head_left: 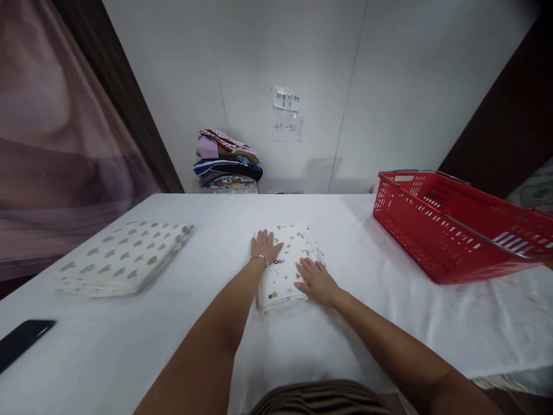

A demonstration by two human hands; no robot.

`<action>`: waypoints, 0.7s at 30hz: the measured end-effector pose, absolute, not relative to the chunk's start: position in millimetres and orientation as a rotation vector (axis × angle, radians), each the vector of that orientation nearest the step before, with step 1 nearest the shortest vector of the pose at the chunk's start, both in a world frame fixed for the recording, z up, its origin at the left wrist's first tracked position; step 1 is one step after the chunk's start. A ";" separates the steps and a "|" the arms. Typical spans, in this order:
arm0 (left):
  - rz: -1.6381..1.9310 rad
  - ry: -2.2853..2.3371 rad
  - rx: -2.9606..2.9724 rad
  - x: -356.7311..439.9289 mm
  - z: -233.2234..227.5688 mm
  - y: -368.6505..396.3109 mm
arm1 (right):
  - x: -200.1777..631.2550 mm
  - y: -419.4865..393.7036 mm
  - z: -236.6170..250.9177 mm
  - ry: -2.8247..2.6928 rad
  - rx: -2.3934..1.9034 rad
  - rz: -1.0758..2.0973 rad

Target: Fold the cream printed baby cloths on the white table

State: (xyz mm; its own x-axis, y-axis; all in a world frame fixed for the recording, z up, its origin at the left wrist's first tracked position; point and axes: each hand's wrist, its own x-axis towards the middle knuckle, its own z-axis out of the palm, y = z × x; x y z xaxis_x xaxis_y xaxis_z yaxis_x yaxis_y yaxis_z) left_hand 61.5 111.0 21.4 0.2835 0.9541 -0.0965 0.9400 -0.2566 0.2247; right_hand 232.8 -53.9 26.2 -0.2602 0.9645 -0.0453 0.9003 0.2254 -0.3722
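Nearest you, a striped garment at your waist is cut off by the frame btm, w/ the white cloth-covered table [129,346] starting right there. A flat black phone-like slab [21,340] sits at the near left edge, partly out of view. Lots of bare cloth both sides of your arms, so room to move left & right. Your left hand [264,246] lies flat, fingers spread, on the far-left part of the small folded white cloth with scattered little prints [287,259]; your right hand [317,280] lies flat, fingers loosely together, on its near-right edge. Neither grips, both just press. That folded cloth is mid-table, long axis running away from you, near end by your wrists, far end toward the wall. Its prints are too small to read. Left, well apart: a folded white cloth with grey-green dots [123,256], blurred. Right, well apart: a red plastic shopping basket [432,230], tilted, its far side cut off. Past the table's far edge, a stack of mixed coloured clothes [227,161] against the white wall; the paper notes [286,112] above read "45-50", rest illegible.
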 end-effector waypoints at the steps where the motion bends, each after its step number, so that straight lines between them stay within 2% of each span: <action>1: 0.093 1.740 2.331 61.0 18.7 110.7 | 231.0 -48.8 31.0 -2.280 -1.784 0.509; 6: 0.115 1.760 2.376 61.1 16.5 107.2 | 224.4 13.9 55.2 -2.193 -1.817 0.317; 10: 0.115 1.753 2.375 60.8 17.3 106.8 | 238.0 63.0 43.3 -2.114 -2.036 0.243; 15: 0.126 1.733 2.379 60.5 14.9 107.2 | 254.3 71.4 15.3 -2.073 -2.095 0.245; 21: 0.177 1.735 2.375 61.3 11.6 106.9 | 245.6 87.6 25.5 -2.106 -2.146 0.238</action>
